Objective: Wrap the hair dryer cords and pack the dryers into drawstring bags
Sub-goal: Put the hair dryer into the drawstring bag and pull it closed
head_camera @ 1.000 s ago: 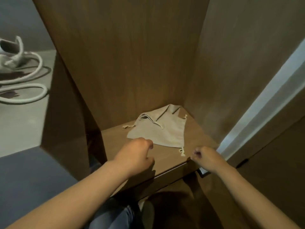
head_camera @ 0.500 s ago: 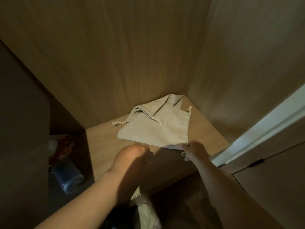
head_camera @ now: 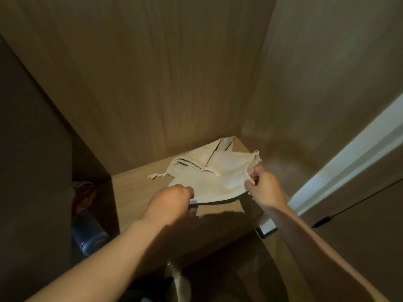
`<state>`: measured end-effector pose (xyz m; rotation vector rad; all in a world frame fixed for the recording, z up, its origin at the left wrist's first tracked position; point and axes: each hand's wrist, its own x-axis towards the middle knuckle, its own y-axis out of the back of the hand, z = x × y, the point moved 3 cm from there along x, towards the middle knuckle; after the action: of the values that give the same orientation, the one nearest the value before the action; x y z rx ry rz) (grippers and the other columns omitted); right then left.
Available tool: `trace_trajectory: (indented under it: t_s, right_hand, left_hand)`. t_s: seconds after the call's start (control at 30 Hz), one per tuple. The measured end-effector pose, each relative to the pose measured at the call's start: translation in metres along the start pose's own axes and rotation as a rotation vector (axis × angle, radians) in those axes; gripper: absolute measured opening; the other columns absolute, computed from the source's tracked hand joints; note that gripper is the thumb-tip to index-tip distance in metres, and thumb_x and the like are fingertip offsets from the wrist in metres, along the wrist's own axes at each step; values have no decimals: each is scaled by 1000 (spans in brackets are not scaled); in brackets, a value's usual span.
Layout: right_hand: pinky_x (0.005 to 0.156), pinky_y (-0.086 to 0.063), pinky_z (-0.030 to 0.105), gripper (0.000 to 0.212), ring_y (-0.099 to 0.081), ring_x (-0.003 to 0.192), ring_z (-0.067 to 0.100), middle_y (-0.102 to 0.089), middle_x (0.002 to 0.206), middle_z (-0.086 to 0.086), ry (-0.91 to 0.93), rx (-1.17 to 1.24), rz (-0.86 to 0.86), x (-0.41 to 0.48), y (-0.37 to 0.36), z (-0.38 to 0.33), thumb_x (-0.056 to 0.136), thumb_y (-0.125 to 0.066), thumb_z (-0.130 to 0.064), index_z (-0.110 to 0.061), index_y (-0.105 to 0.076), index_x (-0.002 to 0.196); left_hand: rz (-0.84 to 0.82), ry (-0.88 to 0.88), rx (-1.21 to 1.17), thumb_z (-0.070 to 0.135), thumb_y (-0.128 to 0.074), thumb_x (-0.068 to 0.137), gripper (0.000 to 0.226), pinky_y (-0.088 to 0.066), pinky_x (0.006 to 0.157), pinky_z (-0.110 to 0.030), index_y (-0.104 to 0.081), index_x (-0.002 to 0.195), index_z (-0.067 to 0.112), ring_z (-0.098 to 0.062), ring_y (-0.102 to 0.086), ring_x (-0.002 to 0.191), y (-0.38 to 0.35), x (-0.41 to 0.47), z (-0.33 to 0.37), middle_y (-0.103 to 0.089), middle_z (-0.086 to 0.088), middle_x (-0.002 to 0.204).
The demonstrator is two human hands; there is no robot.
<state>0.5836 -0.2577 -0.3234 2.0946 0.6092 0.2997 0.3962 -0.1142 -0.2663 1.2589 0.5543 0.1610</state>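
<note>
A beige drawstring bag (head_camera: 220, 177) lies on a wooden shelf (head_camera: 139, 192) inside a cabinet, with a second bag (head_camera: 192, 160) partly under it toward the back corner. My right hand (head_camera: 265, 188) pinches the top bag's right edge and lifts it off the shelf. My left hand (head_camera: 168, 201) grips the bag's near left corner, fingers curled. A knotted cord end (head_camera: 156, 175) trails to the left. No hair dryer is in view.
Wooden cabinet walls (head_camera: 174, 83) close in behind and to the right. A white door edge (head_camera: 349, 166) runs along the right. Below left of the shelf a blue-capped bottle (head_camera: 89, 236) lies in a dark gap.
Both hands have reached the top bag and taken hold of it. Its near and right edges have risen off the shelf.
</note>
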Motion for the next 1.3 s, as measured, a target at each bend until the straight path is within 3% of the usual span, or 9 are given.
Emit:
trace_trajectory:
  t_s: [0.3, 0.47, 0.63, 0.77, 0.87, 1.0, 1.13, 1.23, 1.3]
  right_hand:
    - [66, -43, 31, 17, -55, 80, 14, -61, 83, -7, 540, -186, 145, -59, 143, -112, 82, -65, -16, -26, -56, 93]
    - [73, -46, 27, 21, -60, 81, 11, -64, 82, -10, 655, -167, 189, -115, 200, -167, 77, -72, -11, -26, -63, 89]
    - [74, -46, 15, 18, -62, 82, 1, -68, 82, -13, 706, -76, 254, -179, 250, -219, 75, -75, -12, -24, -68, 86]
    - [76, -48, 29, 18, -60, 85, 10, -68, 83, -9, 708, -140, 381, -219, 278, -251, 74, -77, -19, -29, -69, 86]
    - [75, -50, 30, 16, -63, 84, 10, -69, 84, -12, 706, -109, 468, -238, 293, -270, 76, -76, -18, -28, -70, 87]
    - [82, -48, 31, 18, -63, 95, 16, -70, 98, -5, 751, -204, 549, -261, 307, -306, 85, -68, -22, -22, -71, 104]
    - [66, -46, 35, 16, -62, 78, 22, -63, 78, 1, 796, -286, 609, -286, 319, -357, 94, -54, -28, -18, -62, 85]
    - [53, -54, 34, 20, -67, 51, 19, -61, 61, 6, 748, 27, 417, -294, 328, -400, 98, -49, -23, -7, -54, 87]
    - [46, -53, 27, 19, -72, 57, 26, -56, 69, 9, 730, 343, 226, -295, 327, -432, 97, -51, -16, 3, -52, 94]
  left_hand:
    - [314, -135, -126, 39, -57, 91, 41, -50, 92, -32, -54, 129, 25, -17, -57, 111, 75, -77, 24, -58, 2, 123]
    - [504, -254, -186, 46, -62, 87, 60, -47, 98, -27, -42, 140, 26, -12, -51, 120, 124, -131, 23, -48, 5, 136]
    - [524, -324, -133, 65, -63, 77, 83, -42, 103, -29, -36, 145, 27, -13, -47, 126, 162, -187, 20, -45, 7, 142]
    - [509, -356, -269, 54, -67, 79, 51, -53, 82, -27, -58, 123, 31, -4, -61, 90, 181, -235, 15, -66, 13, 104]
    - [564, -362, -237, 39, -65, 81, 21, -51, 70, -30, -67, 97, 24, -8, -58, 72, 202, -268, 7, -66, 8, 79]
    - [669, -327, -223, 31, -59, 87, 16, -45, 63, -32, -59, 76, 20, -14, -54, 66, 238, -314, -13, -58, 4, 67]
    - [732, -244, -238, 25, -48, 94, 21, -37, 51, -26, -43, 75, 23, -14, -54, 61, 284, -353, -41, -54, 5, 68]
    - [719, -256, -523, 19, -44, 96, 8, -41, 41, -27, -48, 90, 15, -28, -69, 54, 316, -380, -67, -69, -15, 71]
    - [725, -258, -720, 12, -45, 95, 5, -35, 34, -20, -49, 95, 9, -30, -70, 52, 334, -397, -90, -66, -22, 71]
